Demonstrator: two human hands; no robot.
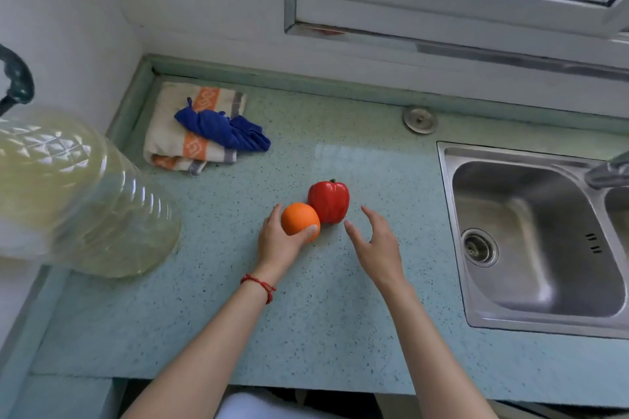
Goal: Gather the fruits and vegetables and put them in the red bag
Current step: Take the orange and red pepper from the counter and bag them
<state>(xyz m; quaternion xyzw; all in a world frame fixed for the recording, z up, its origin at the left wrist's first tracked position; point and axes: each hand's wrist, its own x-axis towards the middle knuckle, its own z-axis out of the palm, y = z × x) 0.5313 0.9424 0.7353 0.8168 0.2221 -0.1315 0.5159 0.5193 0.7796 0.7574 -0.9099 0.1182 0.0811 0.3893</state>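
Counter (340,316): carries pepper (329,201) and orange (296,219), touching side by side. Left hand (277,241): fingers and thumb curled round the orange. Right hand (376,243): fingers spread, released, just beside the pepper.

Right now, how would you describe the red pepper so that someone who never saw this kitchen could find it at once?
Start from the steel sink on the right and look left across the pale green counter. Near its middle two things sit side by side, between a person's two hands. The red pepper is the farther, taller one, glossy red with a small green stem; the orange beside it, gripped by the left hand, is round and matte.
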